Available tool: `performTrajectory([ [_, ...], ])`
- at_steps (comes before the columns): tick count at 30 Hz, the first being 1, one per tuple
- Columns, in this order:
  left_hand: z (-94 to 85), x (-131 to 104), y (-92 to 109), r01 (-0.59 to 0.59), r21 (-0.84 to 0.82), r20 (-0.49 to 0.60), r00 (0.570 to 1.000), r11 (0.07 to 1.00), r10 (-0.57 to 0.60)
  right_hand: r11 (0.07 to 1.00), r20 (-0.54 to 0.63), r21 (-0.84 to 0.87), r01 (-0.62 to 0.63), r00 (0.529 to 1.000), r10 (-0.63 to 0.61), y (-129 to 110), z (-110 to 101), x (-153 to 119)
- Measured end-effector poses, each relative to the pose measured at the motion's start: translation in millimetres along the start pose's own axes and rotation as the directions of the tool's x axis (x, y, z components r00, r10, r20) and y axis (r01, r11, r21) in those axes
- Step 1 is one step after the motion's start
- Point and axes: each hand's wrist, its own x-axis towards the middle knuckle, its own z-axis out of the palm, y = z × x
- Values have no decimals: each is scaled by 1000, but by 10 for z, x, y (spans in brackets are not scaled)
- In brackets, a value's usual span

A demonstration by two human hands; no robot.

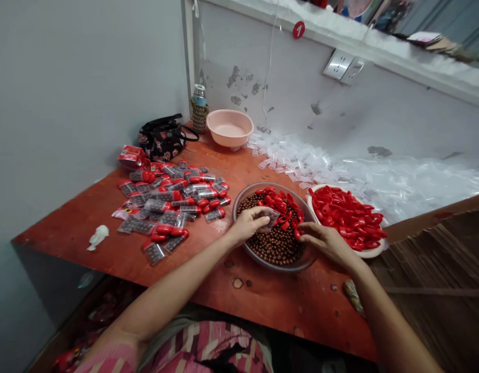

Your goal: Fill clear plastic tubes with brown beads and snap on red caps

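Over a grey bowl [258,259] of round brown balls and red plastic caps, my left hand [249,223] grips a small clear plastic case [269,220] between thumb and fingers. Dark balls seem to show inside the case. At the bowl's right side my right hand [321,239] has curled fingers with a red cap [297,235] at the fingertips. More red caps [280,202] lie on the balls [276,247] in the bowl. A white bowl [369,254] heaped with red caps stands just right of my right hand.
Filled cases with red caps [173,197] are piled on the left of the red table [208,259]. Clear empty cases [321,160] lie along the wall. At the back are a pink basin [229,135], a flask [199,96] and a flowered bag [161,142]. Cardboard [437,269] stands right.
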Motion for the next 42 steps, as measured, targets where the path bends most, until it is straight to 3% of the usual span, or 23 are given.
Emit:
performTrajectory([
  [2,-4,8,-14,2,-39,-7,1000,999,-2,986,-92,-164,-5,996,-10,78,16,104],
  [4,-4,4,-30,-15,-25,-15,1000,1000,15,944,-86,-329,23,995,-55,93,74,235],
  [7,2,-10,-42,-25,-10,-18,1000,1000,25,831,64,-531,168,985,-158,39,210,413],
  [10,5,-18,-27,-51,73,-10,999,996,52,652,172,-706,277,960,-221,-18,328,507],
  [13,0,-15,-6,-100,178,-16,994,979,105,525,168,-797,300,944,-284,-29,370,506],
  [16,-11,-8,-18,-126,222,-19,991,967,134,490,151,-816,308,931,-333,2,356,462],
  [20,-17,-5,-63,-130,232,-29,990,964,140,534,150,-791,298,941,-302,89,332,440],
  [24,-13,-30,-47,-143,277,-23,988,950,156,694,66,-680,236,963,-263,158,286,437],
  [29,-3,-72,14,-198,415,8,977,888,214,945,-134,-232,232,954,-267,33,222,299],
  [33,28,-87,11,-251,451,41,964,856,261,964,-255,116,238,946,-202,-222,272,162],
  [37,46,-106,-3,-277,474,67,958,836,280,943,-296,18,332,903,-312,-423,337,126],
  [42,54,-143,-13,-260,506,58,962,823,268,899,-244,-151,411,866,-437,-487,346,106],
])
